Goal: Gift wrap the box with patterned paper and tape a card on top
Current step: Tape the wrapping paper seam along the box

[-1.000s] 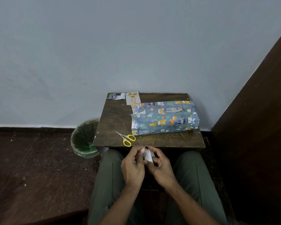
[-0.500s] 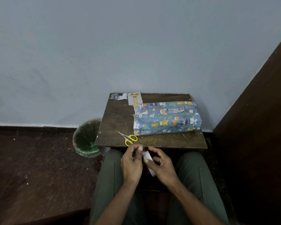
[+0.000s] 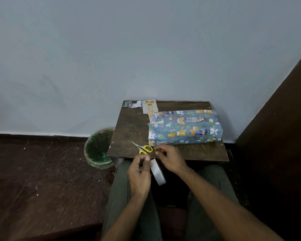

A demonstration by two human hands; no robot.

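Observation:
The box (image 3: pixel 184 127), wrapped in blue animal-print paper, lies on the right half of the small wooden table (image 3: pixel 129 124). A pale card (image 3: pixel 149 106) with gold balloons sits at the table's far edge, just left of the box. Over my lap, my left hand (image 3: pixel 140 173) grips a white tape roll (image 3: pixel 158 173) by its upper edge. My right hand (image 3: pixel 171 159) is just above the roll at the table's near edge, thumb and fingertips pinched together, apparently on the tape's free end. The strip itself is too thin to make out.
Yellow-handled scissors (image 3: pixel 143 148) lie at the near table edge beside my right hand. Paper scraps (image 3: pixel 132 103) sit at the far left corner. A green-lined bin (image 3: pixel 98 148) stands on the floor to the left. A dark wooden panel (image 3: pixel 276 136) closes the right side.
My right hand has let go of the roll's side and moved up to the table edge. The roll now hangs from my left hand, turned more edge-on.

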